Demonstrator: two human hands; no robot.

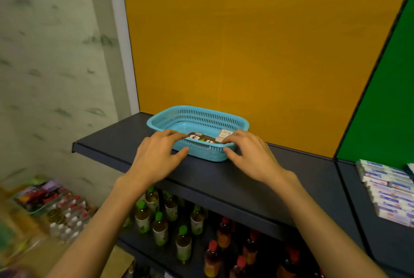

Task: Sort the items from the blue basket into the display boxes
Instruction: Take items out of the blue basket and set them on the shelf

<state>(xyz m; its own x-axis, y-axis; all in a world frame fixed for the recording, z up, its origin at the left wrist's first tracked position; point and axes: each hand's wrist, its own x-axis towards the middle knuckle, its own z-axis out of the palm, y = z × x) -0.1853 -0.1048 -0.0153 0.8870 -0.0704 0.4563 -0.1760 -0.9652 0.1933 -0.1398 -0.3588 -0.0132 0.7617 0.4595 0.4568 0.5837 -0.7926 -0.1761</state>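
A light blue slotted basket (pixel 197 118) stands on a dark shelf (pixel 125 136) against an orange back panel. Inside it lies a brown packet (pixel 201 137) with white lettering and a white label at its right end. My left hand (pixel 156 156) is at the basket's near left corner, fingers over the rim and thumb against the outer wall. My right hand (pixel 251 154) is at the near right corner in the same way, fingertips at the packet's label end, thumb on the outside wall. Whether either hand truly grips the rim is unclear.
A stack of white and blue boxes (pixel 389 190) lies on the adjoining shelf at the right, in front of a green panel. Below, bottles with green caps (pixel 160 226) and red caps (pixel 224 233) fill the lower shelf. Packaged goods (pixel 44 199) sit on the floor at left.
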